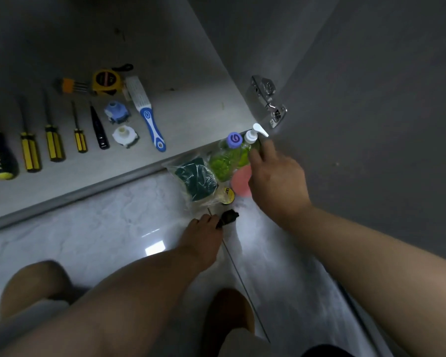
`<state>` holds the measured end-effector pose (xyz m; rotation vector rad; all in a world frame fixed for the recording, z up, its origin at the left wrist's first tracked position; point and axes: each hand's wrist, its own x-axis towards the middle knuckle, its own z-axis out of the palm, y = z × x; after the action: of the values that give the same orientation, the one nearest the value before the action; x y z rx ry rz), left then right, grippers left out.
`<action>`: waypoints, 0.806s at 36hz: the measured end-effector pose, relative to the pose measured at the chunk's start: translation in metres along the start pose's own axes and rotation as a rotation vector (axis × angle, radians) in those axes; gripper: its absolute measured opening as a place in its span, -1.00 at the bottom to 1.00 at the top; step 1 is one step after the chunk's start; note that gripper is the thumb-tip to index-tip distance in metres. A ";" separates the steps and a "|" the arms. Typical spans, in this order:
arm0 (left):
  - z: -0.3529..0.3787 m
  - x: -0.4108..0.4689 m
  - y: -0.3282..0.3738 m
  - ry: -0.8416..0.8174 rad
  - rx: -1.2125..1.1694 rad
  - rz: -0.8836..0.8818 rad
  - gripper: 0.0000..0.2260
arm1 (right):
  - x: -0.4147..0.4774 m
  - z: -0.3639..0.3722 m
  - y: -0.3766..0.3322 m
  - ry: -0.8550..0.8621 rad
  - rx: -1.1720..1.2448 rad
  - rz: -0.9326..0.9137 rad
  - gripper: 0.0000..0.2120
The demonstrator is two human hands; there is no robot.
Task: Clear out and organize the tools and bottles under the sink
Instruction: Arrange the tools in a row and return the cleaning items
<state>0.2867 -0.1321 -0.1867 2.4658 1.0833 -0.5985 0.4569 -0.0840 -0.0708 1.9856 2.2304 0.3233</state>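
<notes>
Right hand [278,181] was clamped on the pump bottle [250,137], with thumb and fingers round its shoulder below the white pump head. The bottle held green liquid and stood on the tile floor [101,228], just off the front right corner of the cabinet floor [191,104]. The purple-capped bottle [233,140], also green, was touching its left side.

Left hand [204,235] was low on the tile floor, fingertips pinched on a small black object [228,218]; couldn't tell what it was.

Same cluster on the tiles, along the cabinet floor's front edge:
- bag of green scouring pads [196,179], left of the bottles
- pink round item [240,182], partly under the right hand
- yellow roll [227,195], beside the bag

Tools lay in a row toward the cabinet floor's front edge, handles forward:
- big black-and-yellow handle [0,155], far left
- three yellow-and-black screwdrivers [54,144]
- black tester pen [99,132]
- blue fitting [116,112] and white fitting [125,136]
- blue-and-white brush [147,117]

Further back were the tape measure [106,82] and an orange hex key set [71,85]. The door hinge [268,99] sat at the right edge.
</notes>
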 end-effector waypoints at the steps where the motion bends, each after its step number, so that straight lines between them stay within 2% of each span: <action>1: 0.001 -0.004 -0.003 -0.003 0.015 0.032 -0.58 | -0.002 0.000 -0.005 0.004 0.030 -0.048 -0.73; 3: 0.003 -0.012 -0.012 -0.029 -0.004 0.103 -0.65 | -0.008 0.008 -0.015 -0.146 0.127 -0.108 -0.78; 5: -0.001 -0.020 -0.025 -0.090 -0.076 0.174 -0.72 | -0.011 0.025 -0.025 -0.378 0.259 -0.076 -0.78; 7: -0.012 -0.029 -0.039 -0.170 -0.175 0.204 -0.77 | -0.014 0.045 -0.033 -0.600 0.395 -0.028 -0.64; 8: -0.018 -0.034 -0.046 -0.201 -0.216 0.210 -0.79 | -0.014 0.056 -0.036 -0.649 0.427 -0.019 -0.57; 12: -0.044 -0.054 -0.071 -0.250 -0.322 0.192 -0.84 | -0.017 0.092 -0.048 -0.609 0.498 0.028 -0.37; 15: -0.058 -0.069 -0.088 -0.226 -0.434 0.149 -0.89 | -0.019 0.111 -0.059 -0.559 0.599 0.115 -0.31; 20: -0.081 -0.090 -0.110 -0.253 -0.560 0.060 -0.85 | -0.024 0.119 -0.076 -0.397 0.587 0.242 -0.65; 25: -0.113 -0.098 -0.134 -0.306 -0.430 0.049 -0.82 | -0.040 0.107 -0.080 -0.476 0.490 0.322 -0.64; 29: -0.139 -0.100 -0.151 -0.244 -0.460 0.042 -0.85 | -0.047 0.081 -0.070 -0.688 0.376 0.273 -0.57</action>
<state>0.1425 -0.0278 -0.0440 1.9591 0.9453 -0.5483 0.4154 -0.1322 -0.1686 2.1247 1.6626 -0.7030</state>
